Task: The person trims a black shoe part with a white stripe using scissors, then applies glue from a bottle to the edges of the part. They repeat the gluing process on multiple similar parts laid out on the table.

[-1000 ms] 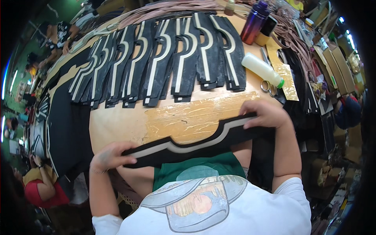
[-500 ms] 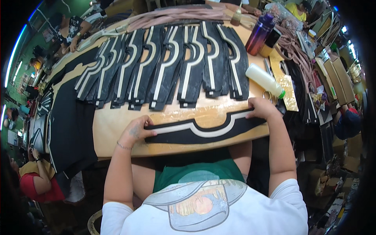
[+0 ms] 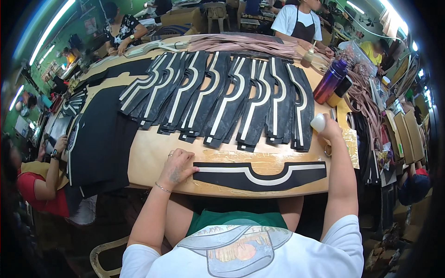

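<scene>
A black curved strip with a cream band and a rounded notch lies flat along the table's near edge. By its left end, my left hand rests on the table with fingers apart, the thumb touching the strip's tip. To the right, my right hand is wrapped round a white plastic bottle. The bottle is tilted, its rounded white end showing beyond the fingers and the rest hidden by the hand. Just beyond the strip, several stacks of like black pieces fan across the table.
Black sheet material covers the table's left side. A purple tumbler and a small glue bottle stand at the far right, near pinkish strips. Scissors lie beside my right forearm. Several co-workers are around the table.
My right hand has let go of the strip's right end and taken hold of the white bottle. The strip now lies flat, and my left hand has loosened at its left end. The view has tilted up.
</scene>
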Action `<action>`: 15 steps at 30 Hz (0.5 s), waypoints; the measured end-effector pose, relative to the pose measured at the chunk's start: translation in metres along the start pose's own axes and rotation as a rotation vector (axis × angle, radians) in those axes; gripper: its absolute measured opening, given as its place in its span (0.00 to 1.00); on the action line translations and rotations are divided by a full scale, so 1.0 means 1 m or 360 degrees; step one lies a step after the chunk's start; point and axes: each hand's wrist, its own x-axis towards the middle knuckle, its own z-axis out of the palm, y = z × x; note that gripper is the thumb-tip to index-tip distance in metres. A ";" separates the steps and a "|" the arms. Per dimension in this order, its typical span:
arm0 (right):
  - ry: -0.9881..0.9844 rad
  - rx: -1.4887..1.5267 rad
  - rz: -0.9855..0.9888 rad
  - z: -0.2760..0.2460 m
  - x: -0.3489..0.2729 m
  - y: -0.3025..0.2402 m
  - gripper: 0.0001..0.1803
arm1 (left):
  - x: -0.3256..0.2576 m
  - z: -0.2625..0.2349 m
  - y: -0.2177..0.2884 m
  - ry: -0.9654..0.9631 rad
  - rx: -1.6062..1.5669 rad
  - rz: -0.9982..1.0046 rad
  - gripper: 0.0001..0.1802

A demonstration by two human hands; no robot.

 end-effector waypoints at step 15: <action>0.0708 0.2712 -0.1048 -0.037 -0.176 -0.061 0.46 | -0.006 -0.002 -0.016 -0.0123 0.0341 -0.0305 0.36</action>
